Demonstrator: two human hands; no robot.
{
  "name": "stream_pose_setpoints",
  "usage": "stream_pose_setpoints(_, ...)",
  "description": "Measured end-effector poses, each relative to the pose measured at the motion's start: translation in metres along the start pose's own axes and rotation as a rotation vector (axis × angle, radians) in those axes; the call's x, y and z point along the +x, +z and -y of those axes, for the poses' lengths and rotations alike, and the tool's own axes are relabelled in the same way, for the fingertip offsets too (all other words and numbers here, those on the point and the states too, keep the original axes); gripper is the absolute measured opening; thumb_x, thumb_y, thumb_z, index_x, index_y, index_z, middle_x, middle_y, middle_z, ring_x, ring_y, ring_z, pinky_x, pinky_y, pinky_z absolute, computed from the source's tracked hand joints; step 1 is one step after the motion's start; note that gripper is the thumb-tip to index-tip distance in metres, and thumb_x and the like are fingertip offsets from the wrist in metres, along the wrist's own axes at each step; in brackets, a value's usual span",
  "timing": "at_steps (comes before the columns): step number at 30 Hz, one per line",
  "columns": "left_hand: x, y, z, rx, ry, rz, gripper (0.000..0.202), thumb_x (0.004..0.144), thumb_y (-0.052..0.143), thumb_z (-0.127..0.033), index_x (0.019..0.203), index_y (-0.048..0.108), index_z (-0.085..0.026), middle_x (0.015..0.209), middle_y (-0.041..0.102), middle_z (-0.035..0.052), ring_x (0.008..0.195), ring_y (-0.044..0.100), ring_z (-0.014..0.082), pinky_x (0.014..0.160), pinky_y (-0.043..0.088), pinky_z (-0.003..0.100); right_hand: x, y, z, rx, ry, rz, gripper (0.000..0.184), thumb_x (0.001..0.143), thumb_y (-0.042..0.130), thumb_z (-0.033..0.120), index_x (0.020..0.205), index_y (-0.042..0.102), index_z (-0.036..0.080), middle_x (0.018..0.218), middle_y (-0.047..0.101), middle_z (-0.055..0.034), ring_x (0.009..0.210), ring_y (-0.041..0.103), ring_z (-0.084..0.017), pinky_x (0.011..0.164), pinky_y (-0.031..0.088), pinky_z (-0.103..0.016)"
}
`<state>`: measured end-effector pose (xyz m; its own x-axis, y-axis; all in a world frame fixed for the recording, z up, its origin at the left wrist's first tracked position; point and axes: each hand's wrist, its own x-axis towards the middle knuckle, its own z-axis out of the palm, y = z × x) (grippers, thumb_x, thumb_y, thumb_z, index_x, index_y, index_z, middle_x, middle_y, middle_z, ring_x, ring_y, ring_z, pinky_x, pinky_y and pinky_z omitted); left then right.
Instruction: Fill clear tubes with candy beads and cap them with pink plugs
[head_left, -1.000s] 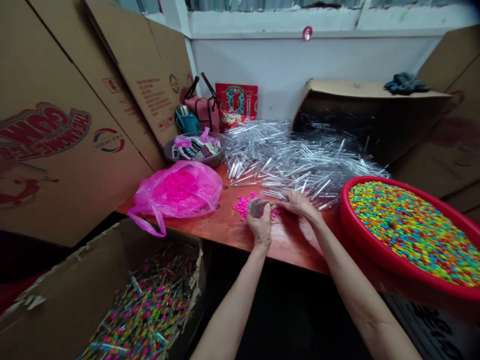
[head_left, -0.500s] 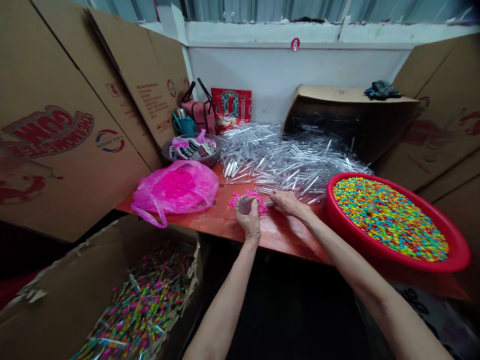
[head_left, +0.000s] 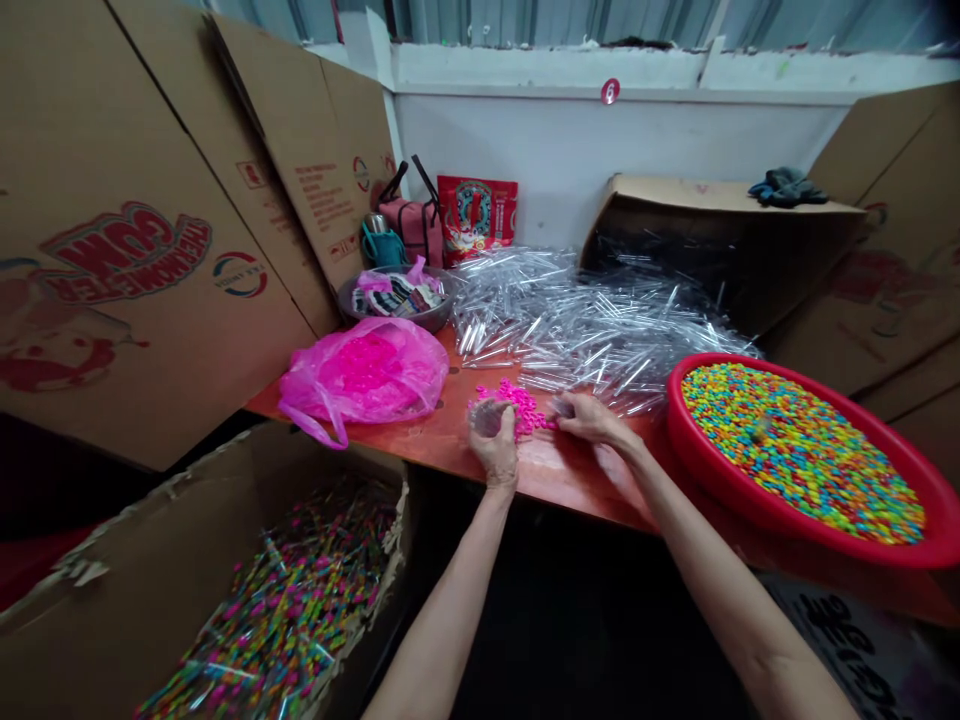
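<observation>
My left hand (head_left: 493, 440) is closed round a bunch of clear plastic tubes (head_left: 486, 416) held upright near the front of the red-brown table (head_left: 450, 450). My right hand (head_left: 589, 418) rests just to its right, fingers pinched at a tube end beside a small heap of pink caps (head_left: 517, 405). Behind both hands lies a big pile of empty clear tubes (head_left: 585, 320). A red basin (head_left: 787, 520) full of small multicoloured candies (head_left: 802, 450) sits to the right of my right hand.
A pink plastic bag (head_left: 364, 372) of caps lies at the table's left, a grey bowl (head_left: 397, 300) behind it. A cardboard box (head_left: 225, 600) of filled tubes stands below left. Flattened cartons (head_left: 135, 260) lean on the left; an open carton (head_left: 720, 240) at the back.
My hands stay together by the pink caps; the right hand has drawn a little closer to the left. The view has shifted slightly.
</observation>
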<state>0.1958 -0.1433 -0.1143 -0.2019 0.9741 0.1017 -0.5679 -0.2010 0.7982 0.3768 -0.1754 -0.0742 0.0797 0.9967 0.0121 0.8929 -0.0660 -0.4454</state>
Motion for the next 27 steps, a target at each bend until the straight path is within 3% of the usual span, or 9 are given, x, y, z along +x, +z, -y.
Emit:
stream_pose_setpoints(3, 0.001, -0.002, 0.004, 0.008, -0.003, 0.014, 0.04, 0.075, 0.082, -0.029, 0.107, 0.062, -0.017, 0.092, 0.074, 0.0031, 0.08, 0.074, 0.0164, 0.079, 0.063, 0.033, 0.035, 0.003, 0.009, -0.111, -0.073, -0.095, 0.019, 0.092, 0.061, 0.032, 0.1, 0.068, 0.017, 0.101, 0.07, -0.0085, 0.083, 0.06, -0.019, 0.069, 0.039, -0.026)
stream_pose_setpoints(7, 0.002, -0.003, 0.007, 0.049, -0.009, 0.024, 0.039, 0.075, 0.082, -0.031, 0.107, 0.064, -0.017, 0.094, 0.074, 0.0049, 0.082, 0.074, 0.0169, 0.081, 0.062, 0.033, 0.071, 0.004, 0.011, -0.348, -0.186, -0.097, 0.034, 0.088, 0.061, 0.017, 0.122, 0.066, 0.018, 0.125, 0.064, -0.0137, 0.103, 0.061, -0.024, 0.078, 0.042, -0.029)
stream_pose_setpoints(9, 0.001, -0.004, 0.006, 0.066, -0.003, 0.024, 0.038, 0.075, 0.082, -0.031, 0.106, 0.065, -0.017, 0.095, 0.075, 0.0058, 0.084, 0.074, 0.0172, 0.081, 0.062, 0.033, 0.08, 0.005, 0.01, -0.381, -0.197, -0.069, 0.037, 0.083, 0.063, 0.013, 0.12, 0.067, 0.018, 0.123, 0.066, -0.0132, 0.104, 0.061, -0.025, 0.078, 0.042, -0.029)
stream_pose_setpoints(11, 0.0, -0.004, 0.004, 0.072, -0.012, 0.025, 0.036, 0.075, 0.082, -0.032, 0.104, 0.066, -0.017, 0.095, 0.075, 0.0057, 0.083, 0.074, 0.0173, 0.079, 0.062, 0.032, 0.085, 0.001, 0.009, -0.347, -0.16, -0.086, 0.025, 0.082, 0.065, 0.017, 0.107, 0.069, 0.017, 0.11, 0.07, -0.0114, 0.095, 0.062, -0.023, 0.074, 0.041, -0.028)
stream_pose_setpoints(13, -0.001, -0.004, 0.002, 0.058, -0.048, 0.033, 0.037, 0.075, 0.082, -0.033, 0.105, 0.066, -0.018, 0.094, 0.075, 0.0048, 0.08, 0.074, 0.0174, 0.076, 0.063, 0.032, 0.087, -0.009, 0.008, -0.171, -0.115, -0.126, 0.015, 0.083, 0.068, 0.03, 0.09, 0.068, 0.016, 0.089, 0.07, -0.007, 0.079, 0.059, -0.019, 0.066, 0.038, -0.027)
stream_pose_setpoints(15, 0.0, -0.003, -0.001, 0.029, -0.082, 0.06, 0.037, 0.074, 0.084, -0.032, 0.103, 0.066, -0.018, 0.092, 0.074, 0.0037, 0.078, 0.074, 0.0174, 0.075, 0.063, 0.033, 0.085, -0.023, 0.009, 0.178, -0.088, -0.181, 0.029, 0.078, 0.072, 0.045, 0.079, 0.065, 0.017, 0.074, 0.065, -0.0021, 0.067, 0.053, -0.015, 0.061, 0.036, -0.027)
stream_pose_setpoints(19, -0.001, 0.003, -0.013, -0.076, -0.191, 0.197, 0.042, 0.069, 0.087, -0.03, 0.103, 0.065, -0.018, 0.092, 0.075, 0.003, 0.076, 0.074, 0.0182, 0.079, 0.063, 0.036, 0.067, -0.044, 0.02, 0.829, -0.024, -0.186, 0.041, 0.065, 0.081, 0.051, 0.083, 0.068, 0.017, 0.068, 0.061, 0.0022, 0.057, 0.047, -0.011, 0.057, 0.037, -0.026)
stream_pose_setpoints(23, -0.007, 0.01, -0.031, -0.093, -0.293, 0.356, 0.044, 0.069, 0.088, -0.027, 0.105, 0.067, -0.017, 0.106, 0.076, 0.0071, 0.074, 0.074, 0.0169, 0.076, 0.063, 0.035, 0.042, -0.038, 0.041, 1.045, 0.027, -0.089, 0.042, 0.061, 0.087, 0.043, 0.088, 0.07, 0.017, 0.068, 0.063, 0.0023, 0.056, 0.051, -0.011, 0.057, 0.04, -0.026)
stream_pose_setpoints(27, -0.009, 0.005, -0.051, -0.026, -0.333, 0.536, 0.044, 0.069, 0.089, -0.025, 0.108, 0.069, -0.016, 0.106, 0.076, 0.0069, 0.075, 0.073, 0.016, 0.079, 0.062, 0.034, 0.025, -0.023, 0.062, 1.078, -0.047, -0.038, 0.04, 0.062, 0.088, 0.043, 0.088, 0.071, 0.018, 0.079, 0.069, -0.001, 0.066, 0.059, -0.013, 0.064, 0.048, -0.027)
